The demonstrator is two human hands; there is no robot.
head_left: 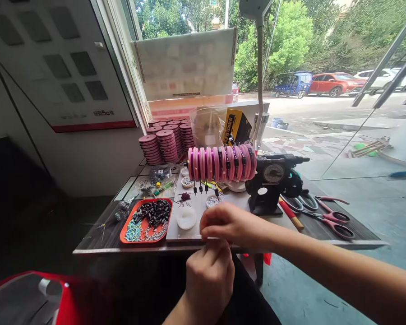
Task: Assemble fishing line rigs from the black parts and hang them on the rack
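Observation:
My left hand (210, 274) is closed in a fist in front of the table's near edge. Just above it, my right hand (228, 224) reaches in from the right with its fingers curled and pinched together, close to or touching the left hand. Whatever lies between the fingers is too small or hidden to make out. Beyond the hands, a row of pink spools (203, 163) sits on the shaft of a black hand-cranked winder (265, 198); small black pieces hang below the spools. A small bowl of pale beads (213, 201) stands just behind my right hand, with a white round dish (186, 218) to its left.
An orange-red tray (123, 234) holds black beads, turquoise sticks and silvery pieces. Dark red thread bits (184, 197) lie behind the dish. Scissors (334, 223), pliers (331, 199) and a red-handled brush (291, 215) lie on the right. Stacked pink spools (167, 145) and a black-yellow box (236, 126) stand behind.

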